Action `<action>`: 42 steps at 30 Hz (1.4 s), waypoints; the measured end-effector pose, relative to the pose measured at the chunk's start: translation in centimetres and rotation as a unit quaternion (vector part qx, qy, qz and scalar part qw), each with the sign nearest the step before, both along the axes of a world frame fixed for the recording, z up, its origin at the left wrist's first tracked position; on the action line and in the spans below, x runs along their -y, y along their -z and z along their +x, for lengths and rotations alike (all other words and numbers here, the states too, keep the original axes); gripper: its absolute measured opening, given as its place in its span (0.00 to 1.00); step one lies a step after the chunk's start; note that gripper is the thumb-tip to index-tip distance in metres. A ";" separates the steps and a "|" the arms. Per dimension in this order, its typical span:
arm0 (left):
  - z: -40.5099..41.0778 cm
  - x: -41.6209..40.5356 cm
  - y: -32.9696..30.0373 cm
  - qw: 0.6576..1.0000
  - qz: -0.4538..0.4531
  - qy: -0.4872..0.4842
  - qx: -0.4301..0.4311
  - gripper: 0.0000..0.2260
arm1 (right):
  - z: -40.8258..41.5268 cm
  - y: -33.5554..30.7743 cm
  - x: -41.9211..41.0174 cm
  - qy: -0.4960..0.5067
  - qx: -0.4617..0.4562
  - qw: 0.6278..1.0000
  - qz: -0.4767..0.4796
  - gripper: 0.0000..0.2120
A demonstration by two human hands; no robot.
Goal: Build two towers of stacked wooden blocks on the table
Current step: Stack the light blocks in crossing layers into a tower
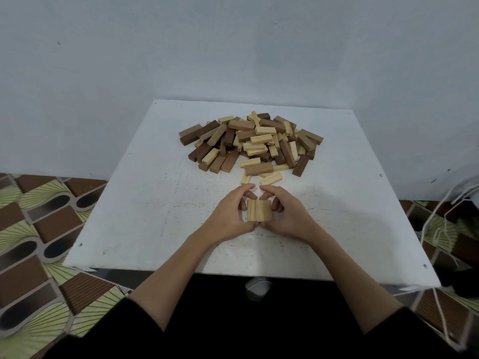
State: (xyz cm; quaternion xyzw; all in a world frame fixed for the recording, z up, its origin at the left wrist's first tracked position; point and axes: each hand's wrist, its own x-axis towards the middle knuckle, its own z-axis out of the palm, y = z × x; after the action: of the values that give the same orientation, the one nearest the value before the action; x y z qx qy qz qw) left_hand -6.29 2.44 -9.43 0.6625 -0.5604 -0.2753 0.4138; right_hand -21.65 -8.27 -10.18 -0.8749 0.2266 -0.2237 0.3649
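Pale pine blocks (259, 210) — three by the look of the seams, laid side by side into a flat square — sit on the white desk (145, 208) between the two hands. The left hand (230, 216) cups the left edge and the right hand (286, 216) cups the right edge, fingers (246, 189) curled round the far side and thumbs meeting along the near side. Both sets of fingers are closed on the group, pressing inward from every side; I judge this is to square the pieces flush, so the first layer gives a level footing for whatever goes on top.

Just beyond the fingertips lie a few loose pale pieces (270, 178), and farther off the big heap of blocks (248, 142), dark and light mixed, well within reach. Keeping the base near the body and the supply behind it leaves room to lift each piece forward without knocking the stack.

Only this one layer appears to be down — no second tower has been started, so the task looks barely begun. Space to either side of the hands could take the other base.
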 end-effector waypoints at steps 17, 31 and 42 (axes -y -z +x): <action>-0.1 0.0 0.1 1.000 0.008 -0.006 0.001 0.36 | 0.0 -1.1 -0.2 -0.024 -0.019 0.999 -0.012 0.36; 0.6 -0.4 -0.4 0.998 0.008 -0.003 -0.067 0.37 | -0.4 -2.0 -0.1 0.017 0.009 0.995 0.095 0.33; 7.7 2.7 -1.2 0.950 -0.056 -0.220 0.214 0.15 | 3.9 -2.9 1.0 0.106 -0.110 0.979 -0.132 0.11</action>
State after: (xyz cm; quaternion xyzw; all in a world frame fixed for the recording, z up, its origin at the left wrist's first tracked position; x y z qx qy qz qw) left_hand 1.44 -0.23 -8.19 0.7887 -0.4902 0.0025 0.3711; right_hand -17.75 -9.25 -7.30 -0.9056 0.3252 -0.1913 0.1935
